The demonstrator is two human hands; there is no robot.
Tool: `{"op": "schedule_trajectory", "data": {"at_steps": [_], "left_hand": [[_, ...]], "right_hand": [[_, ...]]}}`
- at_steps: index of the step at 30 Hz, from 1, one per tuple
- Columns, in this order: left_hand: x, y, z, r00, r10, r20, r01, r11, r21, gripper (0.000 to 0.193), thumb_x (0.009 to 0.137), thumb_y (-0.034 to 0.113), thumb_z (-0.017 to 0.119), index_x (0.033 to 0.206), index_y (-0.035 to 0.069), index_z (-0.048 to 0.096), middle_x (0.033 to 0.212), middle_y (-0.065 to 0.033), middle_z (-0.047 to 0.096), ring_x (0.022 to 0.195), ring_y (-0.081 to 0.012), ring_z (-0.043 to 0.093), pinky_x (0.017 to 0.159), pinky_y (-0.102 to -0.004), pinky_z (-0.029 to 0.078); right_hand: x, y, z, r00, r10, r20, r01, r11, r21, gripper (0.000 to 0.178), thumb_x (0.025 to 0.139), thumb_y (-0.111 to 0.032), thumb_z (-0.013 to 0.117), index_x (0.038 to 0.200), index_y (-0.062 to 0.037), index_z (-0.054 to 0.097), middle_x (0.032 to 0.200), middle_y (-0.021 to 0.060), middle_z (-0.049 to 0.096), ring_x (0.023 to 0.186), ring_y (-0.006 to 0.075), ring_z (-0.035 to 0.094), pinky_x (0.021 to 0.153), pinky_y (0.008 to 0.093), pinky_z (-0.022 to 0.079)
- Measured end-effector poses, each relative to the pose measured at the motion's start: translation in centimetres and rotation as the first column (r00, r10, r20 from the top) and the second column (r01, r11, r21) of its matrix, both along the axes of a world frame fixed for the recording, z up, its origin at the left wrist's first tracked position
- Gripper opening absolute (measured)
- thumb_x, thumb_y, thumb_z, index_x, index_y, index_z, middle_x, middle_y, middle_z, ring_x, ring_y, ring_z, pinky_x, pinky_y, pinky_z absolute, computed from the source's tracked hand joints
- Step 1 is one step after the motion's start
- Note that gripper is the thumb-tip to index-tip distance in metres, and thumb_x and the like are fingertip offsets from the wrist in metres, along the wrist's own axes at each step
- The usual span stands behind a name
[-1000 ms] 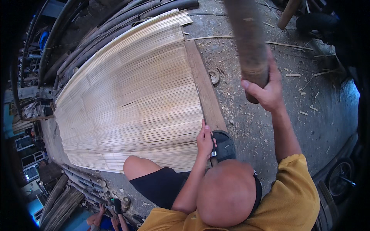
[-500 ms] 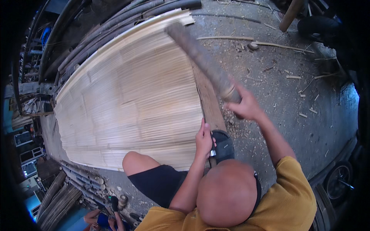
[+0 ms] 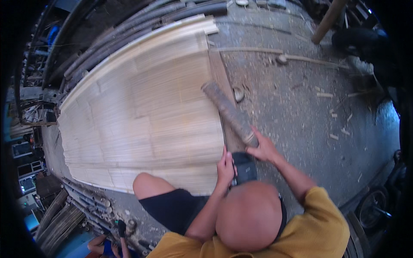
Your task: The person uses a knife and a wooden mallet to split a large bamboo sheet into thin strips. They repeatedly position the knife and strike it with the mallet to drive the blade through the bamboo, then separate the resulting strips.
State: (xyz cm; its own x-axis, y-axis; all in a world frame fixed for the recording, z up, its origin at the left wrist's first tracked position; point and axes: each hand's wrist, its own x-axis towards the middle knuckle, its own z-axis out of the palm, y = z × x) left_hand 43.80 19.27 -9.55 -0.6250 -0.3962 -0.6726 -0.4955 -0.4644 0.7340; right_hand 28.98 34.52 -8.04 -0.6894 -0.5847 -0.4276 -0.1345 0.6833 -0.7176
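My right hand is wrapped round the near end of a short, bark-covered wooden club. The club slants over the right edge of a large pale sheet of split bamboo strips. My left hand is closed on a black-handled knife, with a silver collar low on the handle. What shows of its blade is a thin dark line along the sheet's edge; the fingers hide the rest. Beneath that edge runs a wooden board, partly covered by the club.
Bamboo poles lie beyond the sheet. A round wood offcut sits beside the board, and chips litter the concrete floor. My bent left knee is beside the sheet. A wheel stands at right; another person sits at lower left.
The club's far end has swung down and nearer, and my right hand has come toward me. My left hand keeps its hold on the knife. The offcut beside the board now shows.
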Motion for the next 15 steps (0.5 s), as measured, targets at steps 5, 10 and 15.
{"op": "schedule_trajectory", "data": {"at_steps": [5, 10, 15], "left_hand": [[0.8, 0.6, 1.3, 0.997, -0.002, 0.071, 0.000, 1.000, 0.019, 0.058, 0.111, 0.036, 0.046, 0.163, 0.017, 0.029, 0.081, -0.0003, 0.049, 0.051, -0.0076, 0.049, 0.041, -0.0252, 0.044], [-1.8, -2.6, 8.2, 0.988, 0.047, 0.146, -0.093, 0.941, 0.325, 0.060, 0.109, 0.041, 0.049, 0.162, 0.017, 0.033, 0.084, -0.0019, 0.055, 0.057, -0.0115, 0.054, 0.048, -0.0298, 0.049], [0.0, -7.4, 15.4, 0.999, -0.004, 0.033, -0.002, 0.982, 0.189, 0.061, 0.109, 0.037, 0.051, 0.163, 0.017, 0.030, 0.083, -0.0005, 0.051, 0.058, -0.0086, 0.055, 0.048, -0.0262, 0.050]], "right_hand": [[-3.4, -3.3, 4.8, 0.976, -0.130, 0.177, 0.153, 0.980, -0.123, 0.097, 0.075, -0.030, 0.079, 0.160, -0.0129, 0.035, 0.140, 0.0240, 0.061, 0.127, 0.0349, 0.062, 0.106, 0.0395, 0.048], [-7.4, -1.6, 4.9, 0.958, -0.288, -0.012, 0.281, 0.944, -0.173, 0.098, 0.076, -0.031, 0.080, 0.160, -0.0107, 0.034, 0.140, 0.0241, 0.061, 0.129, 0.0345, 0.061, 0.107, 0.0404, 0.047], [-10.2, 1.9, -0.4, 0.923, -0.326, -0.202, 0.327, 0.944, -0.028, 0.097, 0.078, -0.029, 0.081, 0.160, -0.0083, 0.032, 0.141, 0.0272, 0.058, 0.131, 0.0376, 0.059, 0.106, 0.0432, 0.047]]}}
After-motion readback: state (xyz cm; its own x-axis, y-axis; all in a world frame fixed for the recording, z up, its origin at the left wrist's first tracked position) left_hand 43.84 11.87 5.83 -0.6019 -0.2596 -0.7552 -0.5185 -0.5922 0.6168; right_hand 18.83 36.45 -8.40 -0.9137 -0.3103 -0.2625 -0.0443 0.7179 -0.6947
